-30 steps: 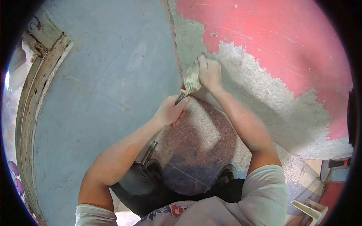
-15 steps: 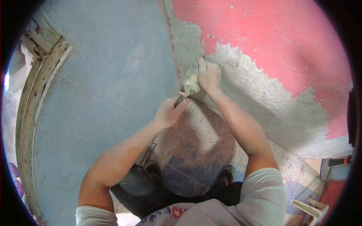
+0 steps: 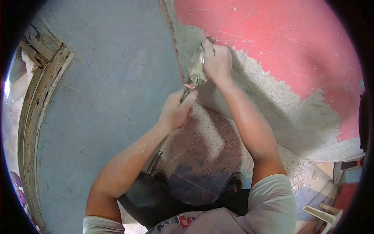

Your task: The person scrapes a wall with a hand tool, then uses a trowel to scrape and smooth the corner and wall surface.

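Note:
My right hand (image 3: 219,61) is closed around the upper end of a dusty metal tool (image 3: 198,72) with a pale, flat, blade-like face. Lower down, my left hand (image 3: 177,108) is wrapped round a dark handle (image 3: 187,93) with an orange-red part at its top, right beside the tool's lower end. I cannot tell whether handle and metal face are one tool. Both hands work close to the corner between the blue-grey wall (image 3: 109,85) and the red wall (image 3: 272,23). Around the right hand, bare grey plaster (image 3: 269,87) shows with a ragged paint edge.
A worn wooden frame (image 3: 35,105) runs down the far left. Pale dust and crumbs lie on the speckled floor (image 3: 202,144) between my feet and the corner. A dark metal bar (image 3: 155,162) leans near my left knee. A cream plastic piece (image 3: 321,214) is at lower right.
Both hands have moved up along the corner, away from me, with the tool. The right hand has gone up more than the left. The view has shifted slightly.

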`<state>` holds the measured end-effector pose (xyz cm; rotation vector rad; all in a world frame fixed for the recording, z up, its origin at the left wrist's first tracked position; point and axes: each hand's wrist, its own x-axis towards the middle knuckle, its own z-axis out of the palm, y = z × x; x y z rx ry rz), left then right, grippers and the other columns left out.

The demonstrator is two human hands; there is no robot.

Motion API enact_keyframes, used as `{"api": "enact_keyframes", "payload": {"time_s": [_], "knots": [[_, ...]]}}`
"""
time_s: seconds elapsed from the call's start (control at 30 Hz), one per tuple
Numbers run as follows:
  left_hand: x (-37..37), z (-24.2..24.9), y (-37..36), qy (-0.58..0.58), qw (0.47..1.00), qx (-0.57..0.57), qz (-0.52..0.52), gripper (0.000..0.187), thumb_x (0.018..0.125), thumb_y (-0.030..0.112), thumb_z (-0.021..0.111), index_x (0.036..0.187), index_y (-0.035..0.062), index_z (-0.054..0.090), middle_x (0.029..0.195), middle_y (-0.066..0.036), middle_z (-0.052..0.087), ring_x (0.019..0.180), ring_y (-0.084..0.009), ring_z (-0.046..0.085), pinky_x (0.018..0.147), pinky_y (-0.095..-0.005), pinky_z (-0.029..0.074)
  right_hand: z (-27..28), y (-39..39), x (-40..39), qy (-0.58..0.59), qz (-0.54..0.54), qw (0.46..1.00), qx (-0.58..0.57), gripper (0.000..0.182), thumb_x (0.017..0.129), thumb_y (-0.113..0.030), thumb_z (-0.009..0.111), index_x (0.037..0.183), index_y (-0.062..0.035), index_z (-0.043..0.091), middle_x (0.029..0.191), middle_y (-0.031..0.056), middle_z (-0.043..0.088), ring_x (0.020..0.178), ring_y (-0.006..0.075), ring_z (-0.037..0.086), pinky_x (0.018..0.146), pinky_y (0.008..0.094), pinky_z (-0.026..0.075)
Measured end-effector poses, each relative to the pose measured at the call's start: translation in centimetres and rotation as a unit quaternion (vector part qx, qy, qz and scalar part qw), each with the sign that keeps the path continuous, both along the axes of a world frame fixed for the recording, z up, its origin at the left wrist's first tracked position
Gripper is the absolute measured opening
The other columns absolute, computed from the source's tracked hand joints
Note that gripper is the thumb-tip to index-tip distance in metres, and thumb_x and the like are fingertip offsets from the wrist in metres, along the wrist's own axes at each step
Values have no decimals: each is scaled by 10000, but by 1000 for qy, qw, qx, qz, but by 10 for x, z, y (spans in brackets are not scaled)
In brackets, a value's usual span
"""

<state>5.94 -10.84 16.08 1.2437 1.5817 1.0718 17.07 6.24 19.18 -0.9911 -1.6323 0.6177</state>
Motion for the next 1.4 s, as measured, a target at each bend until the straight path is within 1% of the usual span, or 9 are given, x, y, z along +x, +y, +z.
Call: {"api": "enact_keyframes", "payload": {"time_s": [0.2, 0.3, 0.43, 0.67, 0.83, 1.07, 1.1, 1.2, 1.4], "knots": [[-7, -14, -3, -28, 995, -85, -37, 392, 1084, 348, 545, 850, 33, 555, 617, -25, 531, 430, -132, 525, 400, -324, 408, -43, -7, -3, -9, 1, 1000, -4, 525, 1029, -384, 537, 792, 51, 712, 776, 318, 647, 799, 511, 668, 729, 549, 493], [-7, -11, -9, -17, 995, -93, -32, 396, 1094, 335, 529, 836, 35, 542, 608, -26, 528, 421, -138, 528, 387, -322, 413, -62, -4, 0, -38, -2, 999, -23, 547, 1019, -412, 581, 773, 70, 664, 677, 297, 579, 626, 447, 607, 649, 505, 454], [8, 20, -17, -53, 995, -84, -32, 389, 1097, 318, 530, 836, 30, 533, 605, -31, 531, 417, -137, 527, 382, -314, 410, -46, -3, 5, -27, 22, 997, -63, 556, 1015, -401, 589, 745, 81, 650, 686, 304, 581, 638, 448, 595, 686, 500, 457], [-9, -18, -7, -7, 998, -43, -38, 355, 1088, 314, 544, 855, 46, 551, 609, -25, 531, 449, -132, 543, 403, -319, 429, -74, -24, -7, 58, 35, 997, -42, 457, 1044, -350, 560, 882, 63, 669, 760, 271, 627, 681, 357, 604, 702, 470, 470], [1, 12, 6, -12, 1000, 21, -11, 365, 1081, 314, 557, 831, 48, 544, 621, -30, 534, 457, -137, 551, 420, -326, 443, -6, -7, 7, -1, 25, 999, 22, 442, 1047, -344, 546, 883, 50, 663, 750, 267, 627, 711, 408, 622, 709, 469, 482], [-2, -29, -3, -39, 995, -67, -62, 398, 1090, 328, 542, 813, 43, 521, 624, -36, 537, 432, -134, 538, 405, -308, 431, -72, -12, 1, -33, 10, 999, 2, 460, 1036, -343, 551, 842, 59, 663, 761, 296, 623, 761, 475, 654, 709, 497, 483], [0, -22, -4, -29, 997, -51, -58, 399, 1091, 330, 540, 816, 42, 521, 623, -36, 537, 430, -133, 537, 403, -305, 430, -59, -13, 4, -38, 33, 999, -12, 441, 1038, -315, 517, 836, 49, 662, 825, 311, 650, 837, 509, 655, 739, 571, 471], [5, 23, 1, -46, 998, -30, -37, 393, 1091, 330, 541, 831, 37, 524, 623, -36, 534, 430, -135, 539, 402, -302, 428, 3, -8, 10, -1, 40, 999, 8, 460, 1033, -343, 546, 849, 62, 663, 775, 314, 624, 787, 487, 660, 716, 513, 484], [1, 13, -2, -37, 994, -91, -50, 382, 1095, 379, 552, 910, 45, 576, 654, -20, 549, 512, -119, 546, 456, -288, 437, -44, -9, -2, 7, 8, 999, 45, 477, 1031, -353, 554, 822, 64, 653, 729, 293, 608, 696, 453, 620, 687, 489, 477]]}}
